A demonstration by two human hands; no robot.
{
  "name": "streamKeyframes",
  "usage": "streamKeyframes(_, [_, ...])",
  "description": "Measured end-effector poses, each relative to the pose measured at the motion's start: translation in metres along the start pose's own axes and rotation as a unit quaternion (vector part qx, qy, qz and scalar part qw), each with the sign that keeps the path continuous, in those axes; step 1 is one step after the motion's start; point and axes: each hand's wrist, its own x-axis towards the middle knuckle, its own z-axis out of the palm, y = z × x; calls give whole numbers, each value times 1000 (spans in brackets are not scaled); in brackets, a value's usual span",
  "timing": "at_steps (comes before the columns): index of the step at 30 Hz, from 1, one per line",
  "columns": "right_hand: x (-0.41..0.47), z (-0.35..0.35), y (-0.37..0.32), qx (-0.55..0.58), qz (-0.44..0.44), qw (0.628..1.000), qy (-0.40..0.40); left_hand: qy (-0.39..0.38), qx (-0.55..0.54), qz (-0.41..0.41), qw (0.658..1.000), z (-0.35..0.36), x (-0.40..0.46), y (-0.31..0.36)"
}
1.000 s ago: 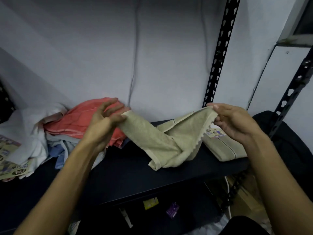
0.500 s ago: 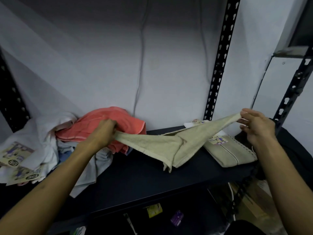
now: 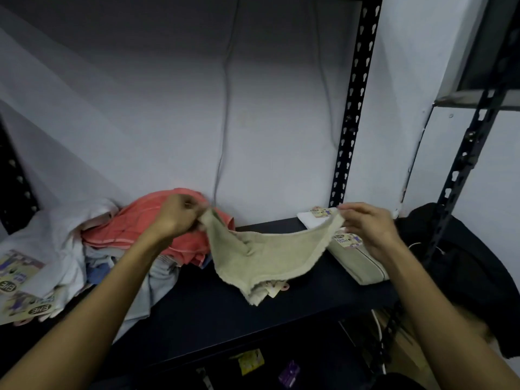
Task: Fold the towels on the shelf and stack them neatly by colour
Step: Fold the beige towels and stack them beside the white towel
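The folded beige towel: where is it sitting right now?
In the head view, the folded beige towel lies at the right end of the dark shelf, just below the right hand, near the right upright.

My left hand (image 3: 176, 218) and my right hand (image 3: 365, 223) hold up a towel (image 3: 261, 257) between them, over the shelf (image 3: 281, 313). The towel hangs down in the middle, and its low tip looks like it touches the shelf. Behind my left hand sits a messy pile of towels (image 3: 112, 237). Under my right hand lies a folded towel (image 3: 357, 260). Behind that one, at the wall, lies another folded towel (image 3: 312, 219). A dark bag (image 3: 461, 263) sits right of my right hand.
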Motion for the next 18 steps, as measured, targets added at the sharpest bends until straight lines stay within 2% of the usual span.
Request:
streamKeyframes(3, [-22,34,-5,-36,-28,988,-149,-60,-159,10,985,26,-25,38])
streamKeyframes(6, [-39,60,-14,-106,-107,960,-234,-138,-216,28,966,48,-41,57])
streamKeyframes(10, [-50,80,-19,-131,-168,944,-252,-129,-198,70,969,67,-52,62])
streamKeyframes(15, [-57,78,-20,-120,-229,940,-222,-60,-171,119,976,68,-61,58])
streamKeyframes(18, [-57,79,-19,-167,-292,923,-186,-61,-134,152,977,64,-61,58])
